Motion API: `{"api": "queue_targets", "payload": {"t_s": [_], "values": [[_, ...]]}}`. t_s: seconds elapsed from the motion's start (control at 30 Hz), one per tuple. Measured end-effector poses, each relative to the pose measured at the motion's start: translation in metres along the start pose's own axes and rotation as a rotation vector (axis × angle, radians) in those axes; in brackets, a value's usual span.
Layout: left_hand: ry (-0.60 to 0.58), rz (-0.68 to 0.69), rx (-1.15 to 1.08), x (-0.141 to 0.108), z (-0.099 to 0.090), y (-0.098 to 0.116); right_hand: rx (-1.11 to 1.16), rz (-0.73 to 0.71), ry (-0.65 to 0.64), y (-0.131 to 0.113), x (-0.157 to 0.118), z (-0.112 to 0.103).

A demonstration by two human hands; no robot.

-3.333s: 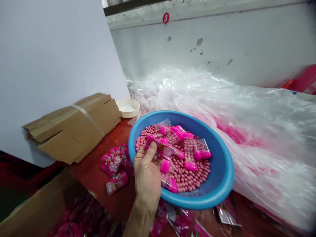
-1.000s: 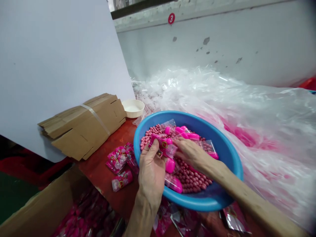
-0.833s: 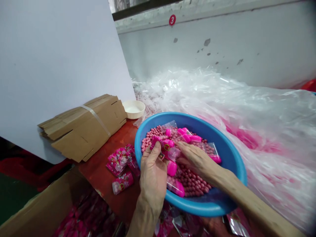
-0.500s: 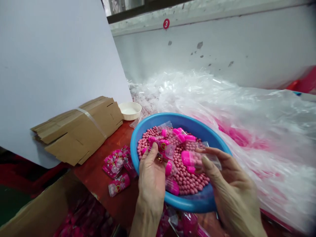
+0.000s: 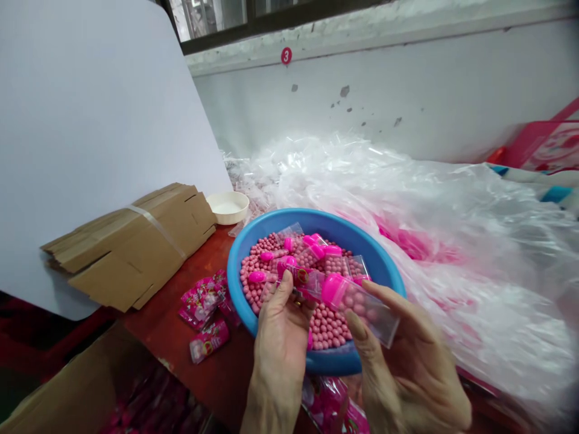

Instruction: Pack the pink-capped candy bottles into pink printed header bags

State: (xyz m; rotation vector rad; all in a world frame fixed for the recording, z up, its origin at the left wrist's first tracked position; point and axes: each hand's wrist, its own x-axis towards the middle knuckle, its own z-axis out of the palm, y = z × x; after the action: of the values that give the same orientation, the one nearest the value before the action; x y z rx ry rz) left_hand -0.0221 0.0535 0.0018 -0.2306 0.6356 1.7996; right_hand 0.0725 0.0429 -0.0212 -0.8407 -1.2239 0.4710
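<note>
My left hand (image 5: pixel 280 340) is closed on a small printed pink wrapper (image 5: pixel 308 279), pinched by the thumb. Between the thumb and fingers of my right hand (image 5: pixel 407 361) is a clear tube with a pink cap (image 5: pixel 364 305), with pink balls showing through it. The cap end touches or overlaps the wrapper's right end; I cannot tell whether it is inside. Both hands are above a blue basin (image 5: pixel 239 262) of loose pink balls (image 5: pixel 329 330). More pink-capped clear tubes (image 5: pixel 312 247) lie on the balls.
Printed pink packets (image 5: pixel 208 340) lie on the red table (image 5: pixel 181 337) left of the basin. Flattened cardboard boxes (image 5: pixel 131 241) and a white bowl (image 5: pixel 228 207) stand behind. Clear plastic bags (image 5: pixel 452 229) heap up at right. Lower left is an open carton (image 5: pixel 76 386) with pink packets.
The right hand has brought the capped tube leftward to the wrapper in the left hand. The view has shifted slightly, so the basin appears further left.
</note>
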Motion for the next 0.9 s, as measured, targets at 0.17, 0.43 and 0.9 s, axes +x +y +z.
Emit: {"api": "queue_targets", "payload": {"t_s": [0.17, 0.43, 0.9], "values": [[-0.010, -0.020, 0.019, 0.002, 0.001, 0.000, -0.028, -0.147, -0.037, 0.011, -0.005, -0.005], [-0.087, 0.063, 0.075, 0.000, -0.001, -0.006, -0.262, -0.350, -0.113, 0.006, -0.012, -0.005], [-0.143, 0.082, 0.170, -0.002, -0.009, -0.010, -0.082, 0.117, 0.049, 0.001, -0.018, -0.011]]}}
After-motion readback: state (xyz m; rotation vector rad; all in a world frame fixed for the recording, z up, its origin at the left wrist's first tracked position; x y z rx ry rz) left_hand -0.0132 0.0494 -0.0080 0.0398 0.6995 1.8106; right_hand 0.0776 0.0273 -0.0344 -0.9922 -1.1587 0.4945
